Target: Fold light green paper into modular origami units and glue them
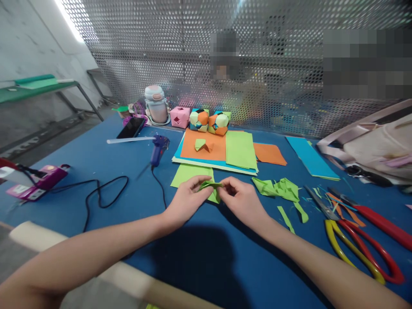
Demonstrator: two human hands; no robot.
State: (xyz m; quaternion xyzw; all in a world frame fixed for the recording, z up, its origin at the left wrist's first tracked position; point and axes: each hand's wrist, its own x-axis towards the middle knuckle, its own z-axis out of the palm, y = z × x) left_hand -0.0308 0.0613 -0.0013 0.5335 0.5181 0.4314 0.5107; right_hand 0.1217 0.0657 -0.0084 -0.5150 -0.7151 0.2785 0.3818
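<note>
Looks like a craft workshop, pretty bare-bones tbh. Got a blue bench (80,152) w/ a glue gun (157,151), big scissors (332,216), a stack of colored paper (240,150), folded paper cubes (199,120) & a bunch of green scraps (287,189), so def a hands-on papercraft sort of spot. Also has a purple power strip (48,181) on the L side. Backed by a perforated metal screen (154,43), w/ a scuffed wall (24,43) & a green-topped bench (11,95) off to the L. Can't tell if inside a school or a shop, fwiw.
</note>
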